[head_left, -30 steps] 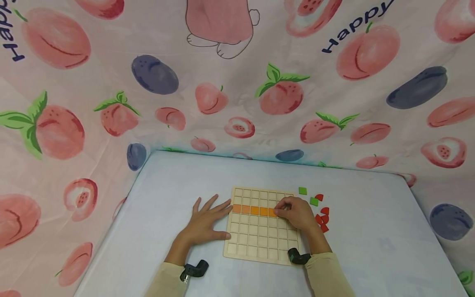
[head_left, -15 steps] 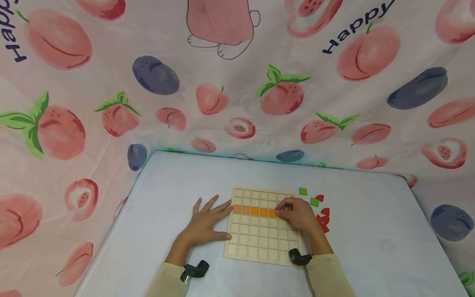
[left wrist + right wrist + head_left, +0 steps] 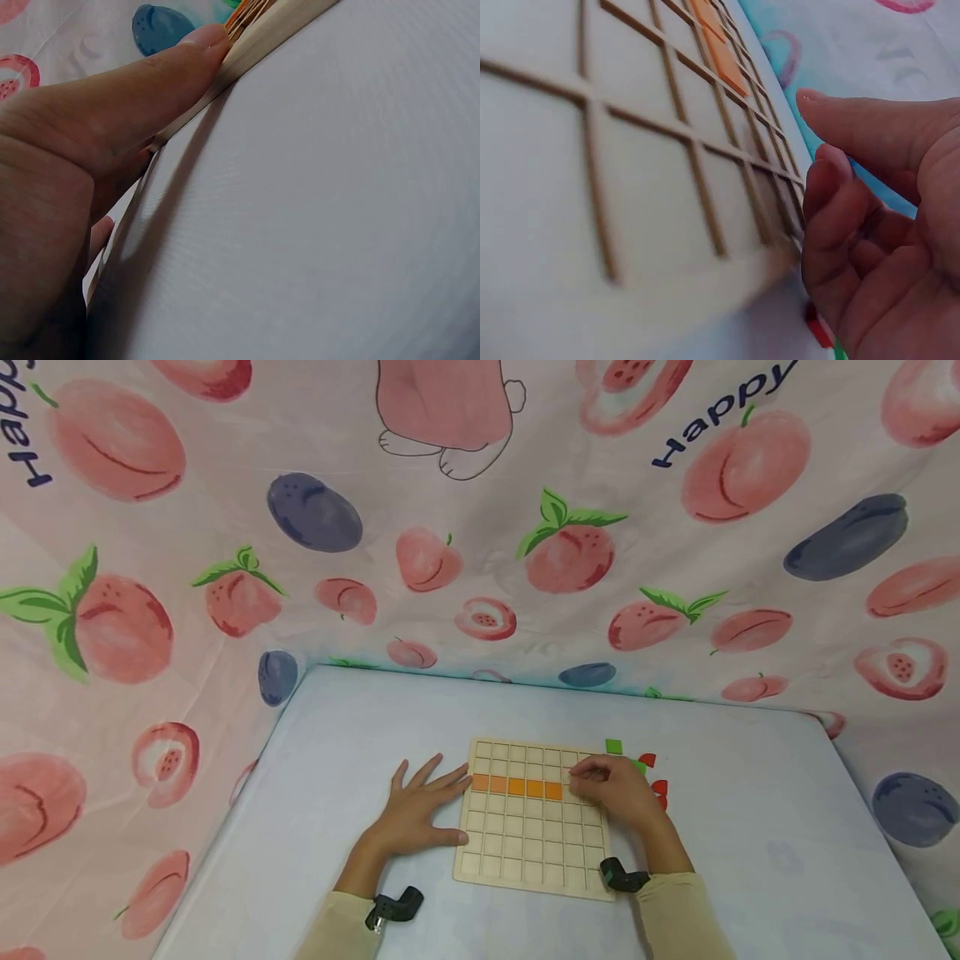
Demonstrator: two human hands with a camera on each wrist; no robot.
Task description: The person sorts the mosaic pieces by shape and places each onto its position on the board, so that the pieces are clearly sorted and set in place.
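Note:
A pale wooden grid board (image 3: 495,864) lies on the table, with a row of orange square tiles (image 3: 517,787) set in its third row from the far side. My left hand (image 3: 412,810) is spread flat, its fingertips and thumb touching the board's left edge; the left wrist view shows the thumb (image 3: 142,97) against the wooden rim. Over the board's right part, just right of the last orange tile, hovers my right hand (image 3: 618,789). In the right wrist view its thumb and loosely bent fingers (image 3: 832,217) stand apart with nothing between them.
Beyond the board's right edge lie green square tiles (image 3: 613,747) and several red pieces (image 3: 660,787), partly hidden by my right hand. The white table (image 3: 787,827) meets a fruit-printed cloth (image 3: 480,568) at the back and left.
My right hand has let go of the last orange tile and drawn off to the right, so that tile now shows fully. The left hand stays in place.

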